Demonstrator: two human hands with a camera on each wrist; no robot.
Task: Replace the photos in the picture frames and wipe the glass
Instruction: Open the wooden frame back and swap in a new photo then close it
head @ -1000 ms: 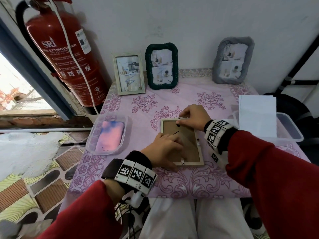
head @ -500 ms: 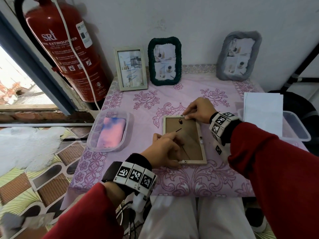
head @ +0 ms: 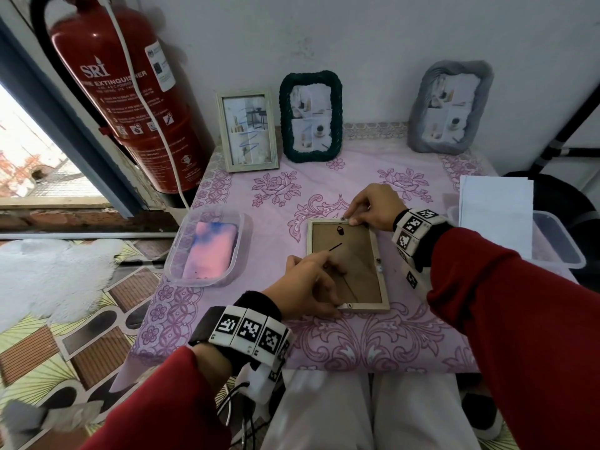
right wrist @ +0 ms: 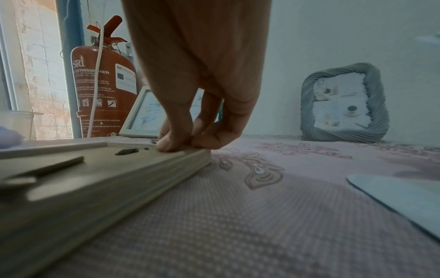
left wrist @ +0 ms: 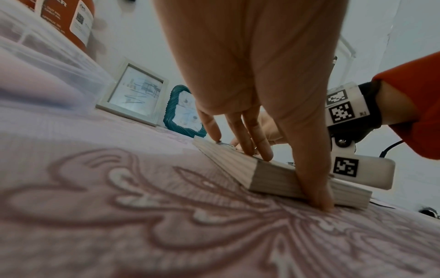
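On the pink floral tablecloth (head: 341, 339), three upright frames (head: 247, 129) line the wall. One wooden frame (head: 352, 254) lies face-down; left hand (head: 308, 287) presses it, right hand (head: 373, 206) apparently pinches its top clip.

Pale wood frame (head: 380, 307), matt brown backing board (head: 354, 264), woven cloth tablecloth (head: 373, 339)

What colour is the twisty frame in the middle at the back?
The twisty frame is dark green, clearest in the head view.

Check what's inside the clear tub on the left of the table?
The clear tub holds one folded pink and blue cloth lying flat. Anything beneath the cloth is hidden.
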